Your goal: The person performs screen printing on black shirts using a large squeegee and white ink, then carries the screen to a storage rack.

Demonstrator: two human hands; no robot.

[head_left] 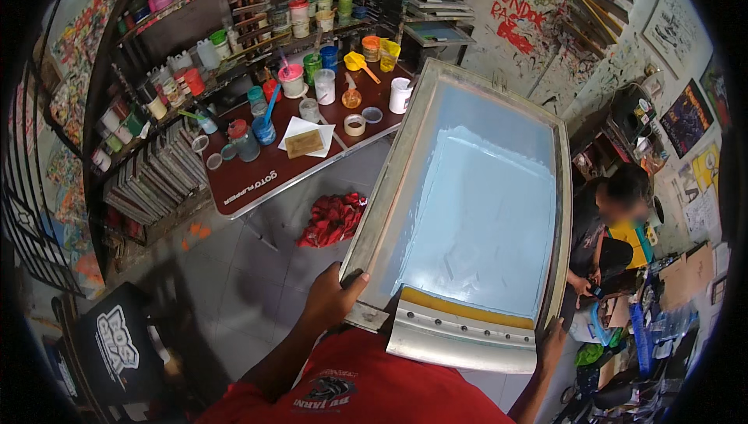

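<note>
A large screen-printing frame (387, 175) tilts in front of me, its mesh (475, 221) coated with a pale blue layer. My left hand (335, 296) is closed round its near left edge, thumb on top. At the near right edge my right hand (551, 343) grips the frame; its fingers are partly hidden beneath. Across the near end of the screen lies a wide silver squeegee (463, 338) with a yellow-brown blade, close to my red shirt. Neither hand is visibly wrapped round the squeegee.
A maroon folding table (292, 179) with ink jars, tape and a yellow scoop stands ahead to the left. Red cloth (333, 219) lies on the tiled floor. Another person (604, 229) sits at right beside clutter. A black printed shirt (117, 346) is at lower left.
</note>
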